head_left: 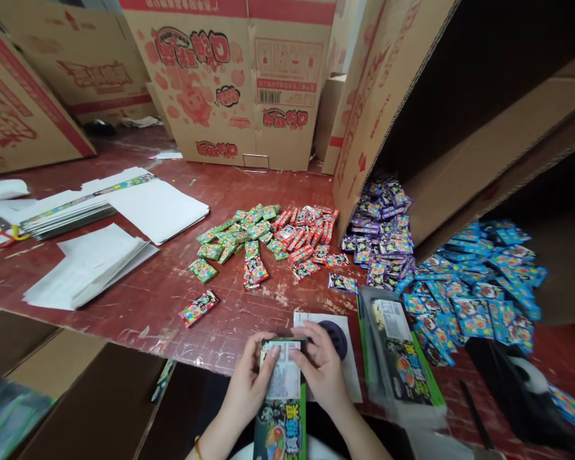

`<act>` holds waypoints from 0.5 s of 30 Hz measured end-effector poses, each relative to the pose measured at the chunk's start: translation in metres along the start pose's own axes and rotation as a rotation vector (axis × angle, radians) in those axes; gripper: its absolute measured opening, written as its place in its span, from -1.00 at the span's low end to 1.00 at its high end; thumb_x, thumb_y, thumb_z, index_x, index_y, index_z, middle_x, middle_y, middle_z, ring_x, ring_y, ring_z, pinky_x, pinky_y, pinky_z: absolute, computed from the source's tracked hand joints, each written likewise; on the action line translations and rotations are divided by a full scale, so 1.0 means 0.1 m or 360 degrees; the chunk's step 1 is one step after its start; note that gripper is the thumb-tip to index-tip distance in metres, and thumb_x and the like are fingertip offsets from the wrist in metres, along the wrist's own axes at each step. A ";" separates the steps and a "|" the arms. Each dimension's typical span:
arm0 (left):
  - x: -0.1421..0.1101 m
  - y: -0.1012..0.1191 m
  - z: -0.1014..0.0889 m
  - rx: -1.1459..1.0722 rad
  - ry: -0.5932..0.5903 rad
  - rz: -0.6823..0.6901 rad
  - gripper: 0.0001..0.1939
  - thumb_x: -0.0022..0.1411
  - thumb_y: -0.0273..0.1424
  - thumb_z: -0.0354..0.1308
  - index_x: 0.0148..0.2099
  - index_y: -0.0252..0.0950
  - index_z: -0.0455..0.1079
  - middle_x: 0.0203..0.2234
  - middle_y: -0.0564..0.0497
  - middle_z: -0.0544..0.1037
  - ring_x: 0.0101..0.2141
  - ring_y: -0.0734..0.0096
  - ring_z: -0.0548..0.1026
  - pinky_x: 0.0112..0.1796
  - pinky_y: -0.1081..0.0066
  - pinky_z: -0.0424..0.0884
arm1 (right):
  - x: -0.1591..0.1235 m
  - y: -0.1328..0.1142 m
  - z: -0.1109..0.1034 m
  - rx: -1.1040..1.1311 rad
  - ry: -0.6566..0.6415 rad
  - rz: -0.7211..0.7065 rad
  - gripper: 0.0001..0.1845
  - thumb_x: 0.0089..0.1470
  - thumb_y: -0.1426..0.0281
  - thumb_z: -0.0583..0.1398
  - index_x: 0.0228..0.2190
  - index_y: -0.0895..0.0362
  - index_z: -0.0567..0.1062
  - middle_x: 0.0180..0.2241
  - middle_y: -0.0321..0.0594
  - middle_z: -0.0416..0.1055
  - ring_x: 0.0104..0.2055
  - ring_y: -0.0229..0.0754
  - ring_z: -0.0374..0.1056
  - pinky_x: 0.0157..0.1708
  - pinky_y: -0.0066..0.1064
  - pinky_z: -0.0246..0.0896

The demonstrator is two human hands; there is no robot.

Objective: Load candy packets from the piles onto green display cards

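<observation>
A black and green printed candy bag [282, 415] with a white label panel stands in front of me at the table's front edge. My left hand [253, 377] is closed on its left side near the top, thumb on the label. On the other side my right hand [324, 370] grips the same top end, its thumb also on the label. Whether anything is inside the bag cannot be seen. Just right of my right hand lie a dark round pad [333, 338] on a white sheet [352, 377] and a stack of similar bags [402, 364].
Beyond my hands lie small candy packets in piles: green [237, 233], red [309, 233], purple [381, 239] and blue [479, 287]. Purple and blue spill from tipped cartons [383, 83]. White cards [158, 207] and orange-handled scissors [4, 236] are at left. A large carton [234, 96] stands behind.
</observation>
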State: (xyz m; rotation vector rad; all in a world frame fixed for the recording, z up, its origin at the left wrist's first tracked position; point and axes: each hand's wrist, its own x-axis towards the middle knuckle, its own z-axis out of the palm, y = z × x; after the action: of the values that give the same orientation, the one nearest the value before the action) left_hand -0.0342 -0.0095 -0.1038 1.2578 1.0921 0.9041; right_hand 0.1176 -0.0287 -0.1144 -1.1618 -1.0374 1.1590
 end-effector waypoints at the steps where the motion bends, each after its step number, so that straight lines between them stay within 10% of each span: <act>1: 0.00 -0.01 0.00 0.0017 -0.0001 0.0003 -0.75 0.25 -0.25 0.04 -0.05 -0.18 0.21 -0.37 0.07 0.43 -0.40 0.38 0.41 -0.40 0.48 0.37 | -0.01 0.00 0.00 0.0016 0.0028 -0.0004 -0.70 0.05 0.28 0.21 -0.16 0.08 0.36 -0.14 -0.09 0.42 -0.18 -0.09 0.40 -0.19 -0.32 0.32; 7: 0.03 -0.01 0.04 -0.0009 0.0120 0.0329 -0.82 0.22 -0.34 0.08 -0.12 -0.22 0.28 -0.13 -0.09 0.42 -0.05 0.21 0.37 -0.01 0.27 0.27 | 0.02 -0.01 0.04 -0.0155 0.0123 -0.0242 -0.88 0.09 0.32 0.16 -0.37 0.11 0.44 -0.26 -0.08 0.44 -0.16 -0.08 0.37 -0.12 -0.26 0.28; 15: 0.10 0.29 -0.01 -0.0025 0.0036 -0.0007 -0.77 0.08 -0.23 0.23 -0.30 -0.30 0.43 -0.39 -0.05 0.53 -0.30 0.24 0.49 -0.28 0.40 0.41 | 0.16 -0.18 -0.01 -0.0152 -0.0032 -0.0095 -0.86 -0.05 0.29 0.27 -0.47 0.12 0.54 -0.42 -0.16 0.46 -0.34 -0.12 0.40 -0.33 -0.34 0.31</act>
State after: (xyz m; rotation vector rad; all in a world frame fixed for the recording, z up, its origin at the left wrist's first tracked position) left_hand -0.0310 0.0040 -0.0764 1.2341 1.1033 0.9240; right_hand 0.1226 -0.0138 -0.0965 -1.1879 -1.1457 1.0864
